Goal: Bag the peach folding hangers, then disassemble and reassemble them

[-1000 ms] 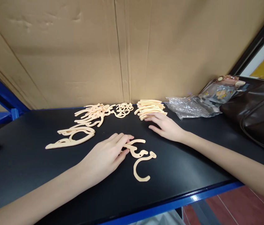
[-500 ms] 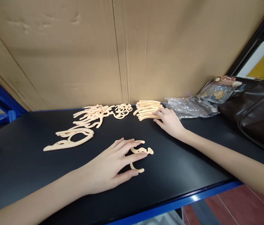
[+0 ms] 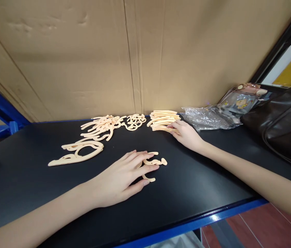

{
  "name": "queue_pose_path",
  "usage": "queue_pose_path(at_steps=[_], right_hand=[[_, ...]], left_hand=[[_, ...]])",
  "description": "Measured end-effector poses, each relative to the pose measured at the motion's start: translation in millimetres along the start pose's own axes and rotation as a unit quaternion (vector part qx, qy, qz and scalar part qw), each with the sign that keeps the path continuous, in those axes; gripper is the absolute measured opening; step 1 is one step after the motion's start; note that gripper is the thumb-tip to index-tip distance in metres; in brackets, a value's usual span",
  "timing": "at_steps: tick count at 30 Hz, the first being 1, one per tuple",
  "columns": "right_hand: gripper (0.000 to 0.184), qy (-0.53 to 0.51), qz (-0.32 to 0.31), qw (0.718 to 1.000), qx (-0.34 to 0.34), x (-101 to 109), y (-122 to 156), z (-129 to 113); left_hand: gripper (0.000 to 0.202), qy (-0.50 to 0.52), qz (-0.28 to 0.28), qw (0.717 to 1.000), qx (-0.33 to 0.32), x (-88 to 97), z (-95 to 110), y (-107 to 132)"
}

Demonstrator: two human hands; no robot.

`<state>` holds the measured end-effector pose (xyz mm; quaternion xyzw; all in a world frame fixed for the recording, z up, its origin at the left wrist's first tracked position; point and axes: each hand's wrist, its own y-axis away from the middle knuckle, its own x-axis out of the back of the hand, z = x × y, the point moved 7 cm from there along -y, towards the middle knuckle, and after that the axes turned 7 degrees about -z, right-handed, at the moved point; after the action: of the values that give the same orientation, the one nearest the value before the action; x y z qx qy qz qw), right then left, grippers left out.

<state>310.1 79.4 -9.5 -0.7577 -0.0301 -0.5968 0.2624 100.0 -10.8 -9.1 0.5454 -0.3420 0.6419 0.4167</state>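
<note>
My left hand (image 3: pixel 121 179) lies palm down on the black table with its fingers spread over cream plastic hanger parts (image 3: pixel 155 162). A hook-like end and two curved tips show past its fingers; the palm covers the rest. At the back, my right hand (image 3: pixel 188 137) pinches the near end of a curved cream plastic strip (image 3: pixel 162 127) between thumb and fingers. That strip lies at the front of a stack of similar strips (image 3: pixel 163 114). A folding hanger (image 3: pixel 77 155) of the same cream plastic rests left of my left hand.
Loose curved hanger arms (image 3: pixel 100 126) are heaped at the back left, beside a small pile of hooks (image 3: pixel 135 121). To the right are a clear plastic bag (image 3: pixel 209 117), a clear bottle with a brown lid (image 3: pixel 240 100) and a dark leather bag (image 3: pixel 287 120). Cardboard (image 3: pixel 145 55) stands behind.
My left hand and the parts under it have shifted slightly away from me. My right thumb and fingers have closed on the front strip of the stack.
</note>
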Motion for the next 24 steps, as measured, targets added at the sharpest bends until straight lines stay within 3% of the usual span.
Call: queue_pose_path(at_steps=[9,13,18,24], right_hand=[[0.028,0.012,-0.031,0.999,0.041,2,4,-22],[0.020,0.050,-0.019,0.998,0.020,0,3,-16],[0.025,0.058,-0.001,0.998,-0.003,-2,2,-3],[0.012,0.060,0.010,0.998,0.020,7,3,-11]], left_hand=[[0.039,-0.016,0.022,0.999,0.019,-0.4,-5,-1],[0.040,-0.016,0.032,0.999,0.021,-0.8,-9,-1],[0.040,-0.011,0.039,0.999,0.017,0.6,-9,-2],[0.038,0.001,0.036,0.999,0.018,2.3,-8,-3]])
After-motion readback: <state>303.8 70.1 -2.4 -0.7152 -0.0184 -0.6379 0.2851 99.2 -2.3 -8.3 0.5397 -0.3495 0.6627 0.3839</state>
